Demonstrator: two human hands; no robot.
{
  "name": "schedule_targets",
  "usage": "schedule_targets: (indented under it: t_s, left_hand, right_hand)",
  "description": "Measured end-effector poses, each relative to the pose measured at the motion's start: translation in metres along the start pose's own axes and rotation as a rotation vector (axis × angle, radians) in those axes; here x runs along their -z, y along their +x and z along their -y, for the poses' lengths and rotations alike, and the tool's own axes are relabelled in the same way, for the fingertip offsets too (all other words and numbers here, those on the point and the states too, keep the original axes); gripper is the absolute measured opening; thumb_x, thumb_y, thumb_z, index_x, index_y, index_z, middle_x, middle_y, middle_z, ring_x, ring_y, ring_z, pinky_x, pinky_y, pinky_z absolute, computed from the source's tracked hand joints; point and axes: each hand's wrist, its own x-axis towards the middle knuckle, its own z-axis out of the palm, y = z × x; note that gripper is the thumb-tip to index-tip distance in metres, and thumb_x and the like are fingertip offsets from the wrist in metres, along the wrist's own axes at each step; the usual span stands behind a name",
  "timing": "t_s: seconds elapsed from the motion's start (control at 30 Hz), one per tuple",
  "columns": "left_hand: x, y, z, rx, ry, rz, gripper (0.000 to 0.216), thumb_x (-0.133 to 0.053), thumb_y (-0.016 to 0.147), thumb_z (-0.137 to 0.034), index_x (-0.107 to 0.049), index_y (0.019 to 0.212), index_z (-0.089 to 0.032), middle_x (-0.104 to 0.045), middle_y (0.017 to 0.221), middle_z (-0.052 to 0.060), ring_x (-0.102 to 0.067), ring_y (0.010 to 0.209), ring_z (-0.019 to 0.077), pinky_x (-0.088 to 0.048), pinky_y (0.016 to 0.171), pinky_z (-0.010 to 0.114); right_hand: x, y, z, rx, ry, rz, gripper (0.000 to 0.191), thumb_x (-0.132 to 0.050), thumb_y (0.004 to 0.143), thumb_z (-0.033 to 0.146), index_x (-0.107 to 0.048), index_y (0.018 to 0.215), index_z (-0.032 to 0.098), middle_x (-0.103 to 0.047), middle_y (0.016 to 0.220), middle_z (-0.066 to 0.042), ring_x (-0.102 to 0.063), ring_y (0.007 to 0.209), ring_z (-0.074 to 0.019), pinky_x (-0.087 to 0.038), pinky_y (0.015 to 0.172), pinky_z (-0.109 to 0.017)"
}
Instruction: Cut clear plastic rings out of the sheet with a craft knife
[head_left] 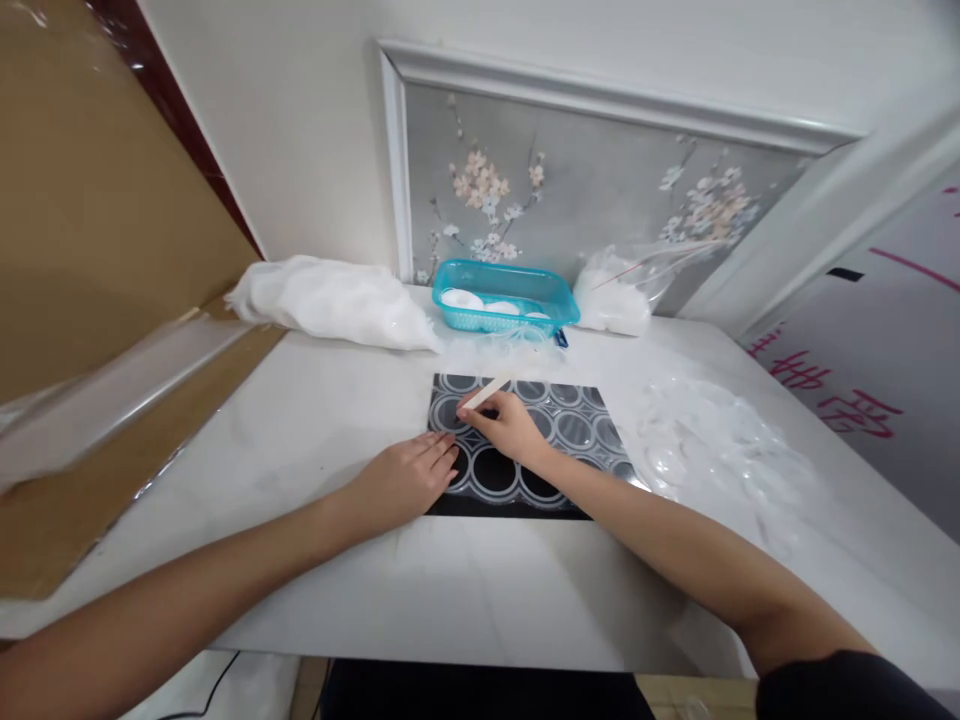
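A black sheet (574, 432) lies flat on the white tabletop, covered by a clear film patterned with rows of pale ring outlines. My right hand (514, 428) is closed around a slim cream-coloured stick-like tool (487, 391), held slanted like a pen. Its lower end is hidden by my fingers, over the sheet's upper left rings. At the sheet's left edge my left hand (416, 475) rests palm down with the fingers stretched out, fingertips on the sheet near the lower left rings. It holds nothing.
Behind the sheet stands a blue plastic basket (510, 270) with several white round pieces inside. A white wrapped bundle (330, 300) lies to its left, a clear bag (619, 290) with white contents to its right. Clear plastic scraps (720, 440) spread over the right side. Cardboard (97, 200) borders the left.
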Motion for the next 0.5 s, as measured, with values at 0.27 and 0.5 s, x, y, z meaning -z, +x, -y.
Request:
schedule_targets:
  t_s: [0.27, 0.5]
  left_hand:
    - [-0.001, 0.001, -0.001, 0.023, -0.027, 0.041, 0.036, -0.039, 0.105, -0.023, -0.067, 0.119, -0.004, -0.072, 0.121, 0.019, -0.069, 0.114, 0.0283, -0.056, 0.101, 0.041]
    - [0.009, 0.006, -0.002, 0.047, -0.072, 0.109, 0.034, -0.041, 0.101, -0.016, -0.066, 0.122, -0.003, -0.070, 0.124, 0.020, -0.069, 0.114, 0.0277, -0.055, 0.101, 0.040]
  right_hand:
    - [-0.002, -0.004, -0.005, 0.053, -0.072, 0.010, 0.013, -0.066, 0.086, 0.031, -0.073, 0.084, 0.020, -0.079, 0.089, -0.007, -0.074, 0.080, -0.0233, -0.058, 0.078, -0.037]
    - [-0.009, -0.016, -0.003, 0.221, -0.306, 0.018, 0.013, -0.061, 0.092, 0.025, -0.073, 0.086, 0.023, -0.079, 0.098, -0.005, -0.070, 0.108, -0.0273, -0.050, 0.105, -0.048]
